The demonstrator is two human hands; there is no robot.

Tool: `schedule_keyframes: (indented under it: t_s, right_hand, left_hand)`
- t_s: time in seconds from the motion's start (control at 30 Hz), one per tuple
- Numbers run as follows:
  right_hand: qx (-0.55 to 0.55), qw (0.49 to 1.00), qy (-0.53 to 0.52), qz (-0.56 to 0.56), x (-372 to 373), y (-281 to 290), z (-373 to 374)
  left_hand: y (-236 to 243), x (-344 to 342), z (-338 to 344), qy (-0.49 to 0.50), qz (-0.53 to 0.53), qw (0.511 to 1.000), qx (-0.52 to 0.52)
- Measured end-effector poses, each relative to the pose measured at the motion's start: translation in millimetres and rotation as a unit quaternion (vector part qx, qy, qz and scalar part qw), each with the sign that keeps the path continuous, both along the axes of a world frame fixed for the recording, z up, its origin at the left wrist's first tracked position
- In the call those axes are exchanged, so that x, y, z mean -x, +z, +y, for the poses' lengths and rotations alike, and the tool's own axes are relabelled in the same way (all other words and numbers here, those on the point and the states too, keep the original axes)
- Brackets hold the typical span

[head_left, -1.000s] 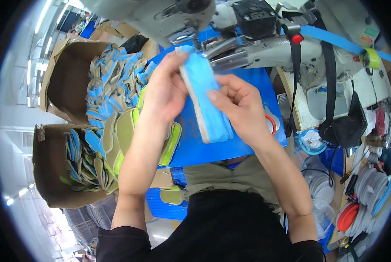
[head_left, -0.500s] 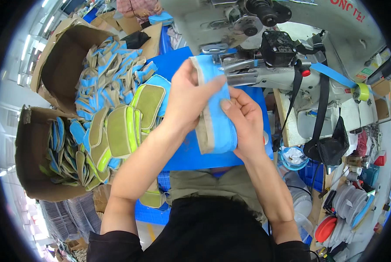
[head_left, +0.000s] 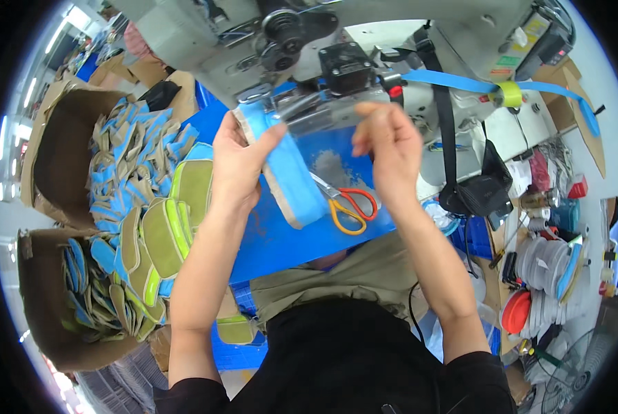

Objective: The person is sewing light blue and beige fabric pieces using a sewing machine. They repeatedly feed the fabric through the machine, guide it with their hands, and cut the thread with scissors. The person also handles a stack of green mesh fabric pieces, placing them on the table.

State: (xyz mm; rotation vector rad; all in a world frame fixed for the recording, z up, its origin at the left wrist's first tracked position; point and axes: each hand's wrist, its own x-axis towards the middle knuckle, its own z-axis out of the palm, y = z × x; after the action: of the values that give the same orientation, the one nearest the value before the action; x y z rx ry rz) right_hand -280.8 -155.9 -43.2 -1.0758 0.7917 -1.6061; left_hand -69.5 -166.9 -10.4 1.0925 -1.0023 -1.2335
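Observation:
My left hand [head_left: 238, 162] pinches a folded blue fabric piece [head_left: 286, 169] with a grey-beige edge, thumb on its front face. The piece's upper end is beside the metal guide of a sewing machine [head_left: 281, 41]. Apart from the fabric, my right hand [head_left: 390, 141] is raised beneath the machine's black motor box [head_left: 347, 67]. Its fingers are bent and spread, slightly blurred, with nothing visible in them. Scissors [head_left: 350, 209] with orange and yellow handles lie on the blue table [head_left: 254, 248] between my hands, blade tips hidden behind the fabric.
On the left, a cardboard box [head_left: 54, 345] holds green-and-blue padded pieces, beside a heap of blue-grey strips [head_left: 133, 162] and a stack of olive pads [head_left: 164, 238]. Blue tape [head_left: 450, 81] runs through a yellow-green roller [head_left: 509, 94]. Reels [head_left: 540, 259] stand at the right.
My right hand has let go of the fabric and moved up toward the machine. The scissors have come into sight. The whole view has swung to the right.

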Motion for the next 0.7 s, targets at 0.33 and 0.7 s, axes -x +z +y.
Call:
schedule_keyframes:
  t_s: [0.33, 0.7]
  right_hand:
    - [-0.056, 0.996, -0.04, -0.055, -1.6, 5.3, 2.4]
    - [-0.118, 0.977, 0.175, -0.039, -60.0, 4.7, 7.1]
  left_hand:
    - [-1.0, -6.4, 1.7, -0.03, 0.04, 0.999, -0.016]
    - [2.3, -3.2, 12.6, -0.028, 0.073, 0.996, -0.031]
